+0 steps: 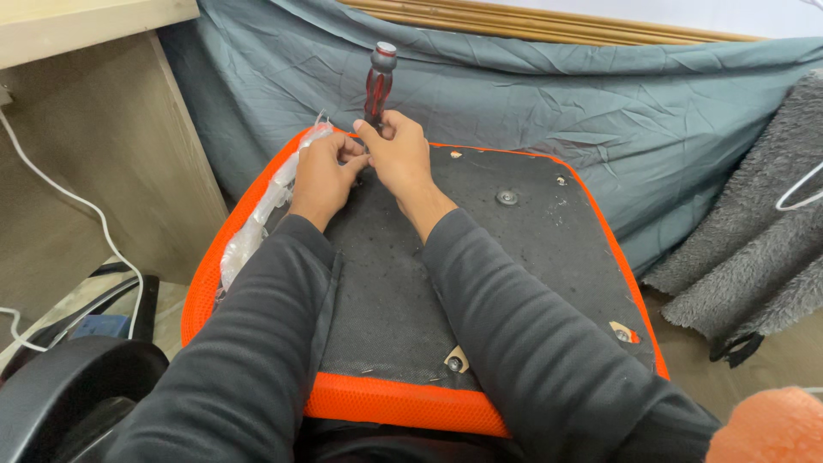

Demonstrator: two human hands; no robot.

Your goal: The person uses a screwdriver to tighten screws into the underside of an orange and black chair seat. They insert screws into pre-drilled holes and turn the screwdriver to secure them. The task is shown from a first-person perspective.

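The screwdriver (379, 81) shaft and tip are hidden behind the right hand (396, 154) at twelve o'clock. The orange fuzzy thing (767, 426) at five o'clock is cut off by the frame's edge.

I count two hands, left (324, 171) and right (399, 154), one screwdriver (379, 81), one upturned orange seat (386, 403), one plastic bag (261, 214), and four bolt holes I can see in the seat's underside.

Teal sheet (549, 111) draped behind – wooden desk (94, 129) left, grey fleece (754, 249) right.

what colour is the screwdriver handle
Translucent red with black stripes and a silver cap, on the screwdriver; head view.
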